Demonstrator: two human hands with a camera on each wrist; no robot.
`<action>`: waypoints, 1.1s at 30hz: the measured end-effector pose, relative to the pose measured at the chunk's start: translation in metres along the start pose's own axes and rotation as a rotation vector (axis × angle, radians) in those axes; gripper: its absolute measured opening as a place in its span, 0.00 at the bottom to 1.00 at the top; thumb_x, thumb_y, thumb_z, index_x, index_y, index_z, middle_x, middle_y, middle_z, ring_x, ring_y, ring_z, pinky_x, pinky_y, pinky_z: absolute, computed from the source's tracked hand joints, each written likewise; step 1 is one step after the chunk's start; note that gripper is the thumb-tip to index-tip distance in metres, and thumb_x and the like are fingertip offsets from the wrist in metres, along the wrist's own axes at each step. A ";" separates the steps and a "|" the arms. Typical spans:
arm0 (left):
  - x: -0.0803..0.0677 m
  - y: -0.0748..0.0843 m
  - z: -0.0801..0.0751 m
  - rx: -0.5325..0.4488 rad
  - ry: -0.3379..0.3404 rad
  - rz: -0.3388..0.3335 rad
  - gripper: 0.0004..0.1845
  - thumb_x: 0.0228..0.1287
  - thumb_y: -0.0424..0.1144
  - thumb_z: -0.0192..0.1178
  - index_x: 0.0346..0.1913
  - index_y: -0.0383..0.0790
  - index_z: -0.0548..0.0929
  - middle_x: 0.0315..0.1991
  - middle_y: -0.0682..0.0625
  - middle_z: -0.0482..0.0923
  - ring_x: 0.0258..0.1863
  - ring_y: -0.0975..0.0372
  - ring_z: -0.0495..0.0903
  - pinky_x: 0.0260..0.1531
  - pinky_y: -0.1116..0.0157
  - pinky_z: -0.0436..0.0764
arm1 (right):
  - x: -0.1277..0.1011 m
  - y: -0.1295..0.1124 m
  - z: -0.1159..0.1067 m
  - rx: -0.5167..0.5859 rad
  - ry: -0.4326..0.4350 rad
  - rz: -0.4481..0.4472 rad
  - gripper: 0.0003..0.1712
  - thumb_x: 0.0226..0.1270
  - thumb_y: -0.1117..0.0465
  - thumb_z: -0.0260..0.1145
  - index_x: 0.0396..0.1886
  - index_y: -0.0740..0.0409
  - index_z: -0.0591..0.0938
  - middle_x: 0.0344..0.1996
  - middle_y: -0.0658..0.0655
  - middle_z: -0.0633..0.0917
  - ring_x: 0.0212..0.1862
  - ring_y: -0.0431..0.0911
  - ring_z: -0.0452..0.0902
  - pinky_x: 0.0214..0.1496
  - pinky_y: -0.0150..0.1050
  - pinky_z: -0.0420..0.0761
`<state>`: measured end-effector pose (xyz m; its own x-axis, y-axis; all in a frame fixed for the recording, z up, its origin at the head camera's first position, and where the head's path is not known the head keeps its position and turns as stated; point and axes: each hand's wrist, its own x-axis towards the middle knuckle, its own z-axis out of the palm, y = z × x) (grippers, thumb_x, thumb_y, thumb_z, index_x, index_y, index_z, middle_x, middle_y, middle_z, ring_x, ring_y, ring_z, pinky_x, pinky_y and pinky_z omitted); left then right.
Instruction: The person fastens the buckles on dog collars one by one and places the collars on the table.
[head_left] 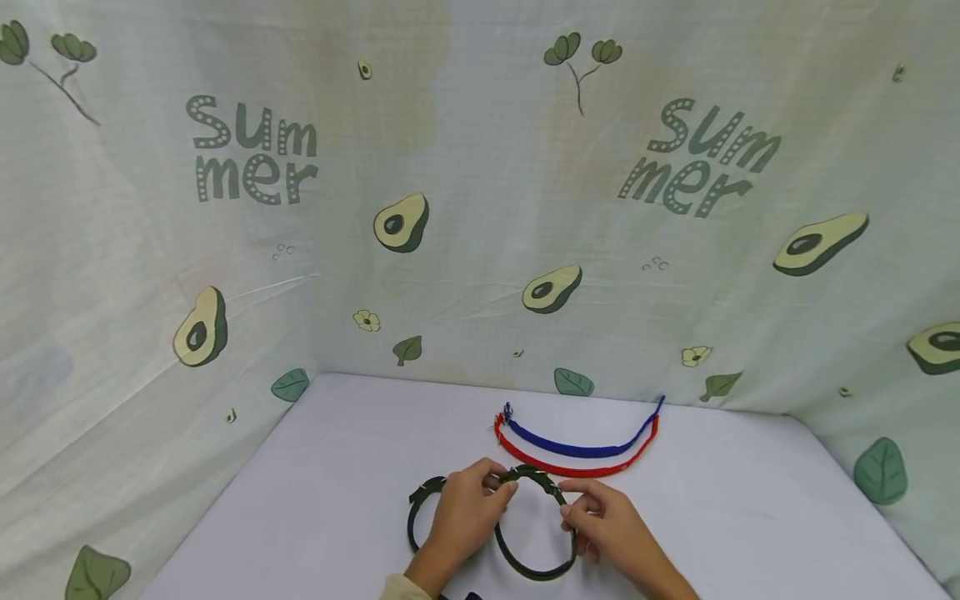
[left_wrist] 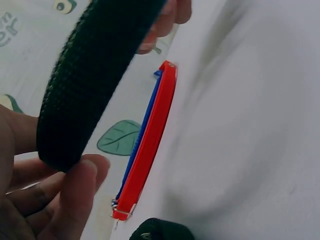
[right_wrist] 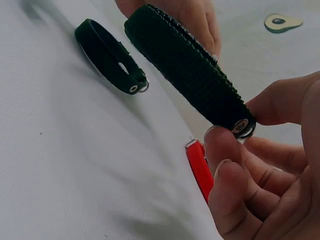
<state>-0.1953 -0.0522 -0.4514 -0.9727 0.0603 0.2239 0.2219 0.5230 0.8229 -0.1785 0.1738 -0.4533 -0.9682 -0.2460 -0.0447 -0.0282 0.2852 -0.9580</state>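
Both hands hold a dark green collar [head_left: 537, 575] bent into a loop above the white table. My left hand [head_left: 467, 508] pinches its upper left side between thumb and fingers. On the opposite side, my right hand [head_left: 611, 525] pinches the band; the right wrist view shows a metal rivet and ring by those fingertips on the collar [right_wrist: 185, 70]. A second dark green collar [right_wrist: 105, 57], also looped, rests on the table beyond the left hand, which partly hides it in the head view.
Behind the hands, a red collar [head_left: 577, 472] and a blue collar [head_left: 577, 452] lie curved side by side on the table [head_left: 337, 483]. A printed cloth [head_left: 480, 167] hangs along the back and sides. Something small and dark [head_left: 472, 596] shows at the bottom edge.
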 end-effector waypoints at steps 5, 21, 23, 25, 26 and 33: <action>0.002 -0.003 -0.008 0.049 -0.094 0.012 0.10 0.60 0.41 0.71 0.42 0.41 0.87 0.27 0.59 0.83 0.22 0.70 0.78 0.21 0.69 0.77 | 0.000 0.005 0.003 -0.015 -0.019 0.012 0.23 0.69 0.60 0.67 0.58 0.69 0.77 0.29 0.59 0.86 0.24 0.48 0.77 0.21 0.39 0.78; 0.002 -0.009 -0.005 0.168 -0.204 0.016 0.10 0.56 0.36 0.73 0.41 0.38 0.88 0.25 0.61 0.78 0.25 0.70 0.75 0.28 0.66 0.76 | 0.002 0.017 0.011 -0.247 0.063 -0.003 0.16 0.62 0.63 0.68 0.47 0.67 0.83 0.24 0.50 0.83 0.24 0.44 0.77 0.24 0.35 0.77; 0.002 -0.010 -0.004 0.178 -0.207 0.017 0.10 0.56 0.35 0.73 0.41 0.38 0.88 0.25 0.61 0.78 0.25 0.70 0.74 0.28 0.66 0.76 | 0.003 0.017 0.013 -0.273 0.067 0.014 0.15 0.62 0.63 0.68 0.47 0.67 0.84 0.25 0.49 0.83 0.26 0.44 0.77 0.26 0.36 0.78; 0.002 -0.010 -0.004 0.190 -0.211 0.017 0.10 0.56 0.35 0.73 0.41 0.38 0.88 0.24 0.61 0.77 0.25 0.70 0.74 0.28 0.66 0.75 | 0.004 0.016 0.014 -0.296 0.074 0.031 0.15 0.62 0.63 0.68 0.47 0.66 0.84 0.26 0.49 0.82 0.27 0.44 0.77 0.27 0.36 0.78; 0.002 -0.010 -0.003 0.196 -0.212 0.018 0.10 0.56 0.35 0.73 0.41 0.38 0.88 0.24 0.61 0.77 0.25 0.70 0.73 0.28 0.67 0.75 | 0.004 0.016 0.014 -0.306 0.079 0.037 0.15 0.63 0.63 0.68 0.47 0.66 0.84 0.26 0.49 0.82 0.27 0.44 0.76 0.27 0.36 0.78; 0.003 -0.012 0.001 0.237 -0.225 0.004 0.10 0.56 0.35 0.73 0.41 0.37 0.88 0.24 0.60 0.75 0.26 0.68 0.72 0.28 0.65 0.74 | 0.004 0.017 0.014 -0.365 0.102 0.012 0.11 0.60 0.64 0.69 0.43 0.62 0.86 0.26 0.48 0.81 0.28 0.43 0.74 0.27 0.34 0.75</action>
<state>-0.2007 -0.0577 -0.4610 -0.9682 0.2358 0.0839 0.2297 0.7044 0.6716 -0.1791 0.1644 -0.4733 -0.9882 -0.1526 -0.0093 -0.0858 0.6037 -0.7926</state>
